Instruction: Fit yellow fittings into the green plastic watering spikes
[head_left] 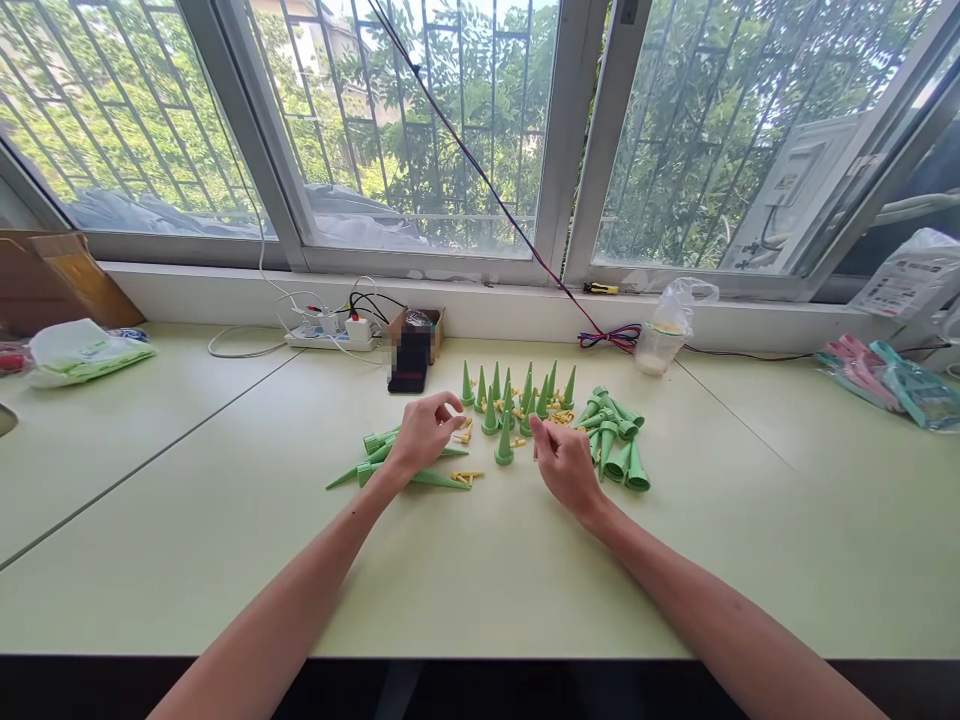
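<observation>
Left of the upright green cones, likely stood on wide ends for stability, my left hand is loosely open; right of them, my right hand curls, grip unclear.

Daylight fills barred windows — pale green table below.

No legible text, labels or numbers anywhere in view.

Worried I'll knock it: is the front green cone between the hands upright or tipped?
Upright: the green cone stands on its wide base, tip pointing up.
</observation>
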